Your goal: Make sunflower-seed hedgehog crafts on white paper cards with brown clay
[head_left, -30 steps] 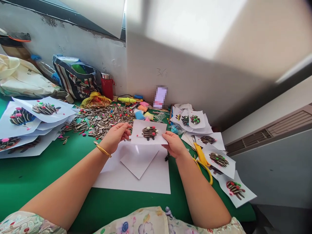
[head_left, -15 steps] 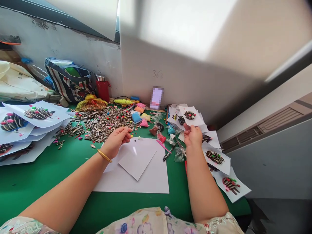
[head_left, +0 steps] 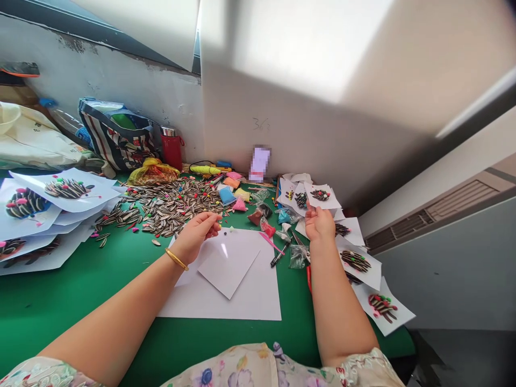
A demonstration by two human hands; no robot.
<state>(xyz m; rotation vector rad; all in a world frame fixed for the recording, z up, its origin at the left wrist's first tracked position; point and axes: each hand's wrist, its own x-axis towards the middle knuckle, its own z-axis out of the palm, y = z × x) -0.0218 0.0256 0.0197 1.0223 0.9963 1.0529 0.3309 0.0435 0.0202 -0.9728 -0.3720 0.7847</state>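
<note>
My right hand (head_left: 319, 224) pinches the lower edge of a small white card (head_left: 322, 195) with a sunflower-seed picture glued on it, held just over a stack of similar seed cards (head_left: 296, 193) at the right. My left hand (head_left: 198, 233), a gold bangle on its wrist, hovers over the top left corner of the blank white sheets (head_left: 229, 279), fingers curled together near the sunflower seed pile (head_left: 169, 201); whether they hold anything I cannot make out.
More finished seed cards (head_left: 365, 263) trail down the green table's (head_left: 52, 290) right edge, and larger ones (head_left: 48, 201) pile at the far left. Coloured clay packets (head_left: 234, 193), a pen (head_left: 278, 255), a red flask (head_left: 171, 148) and a striped bag (head_left: 116, 134) line the back wall.
A second ago both hands held the seed card over the blank sheets. My right hand carried it right to the card stack; the left hand let go and stayed by the seeds.
</note>
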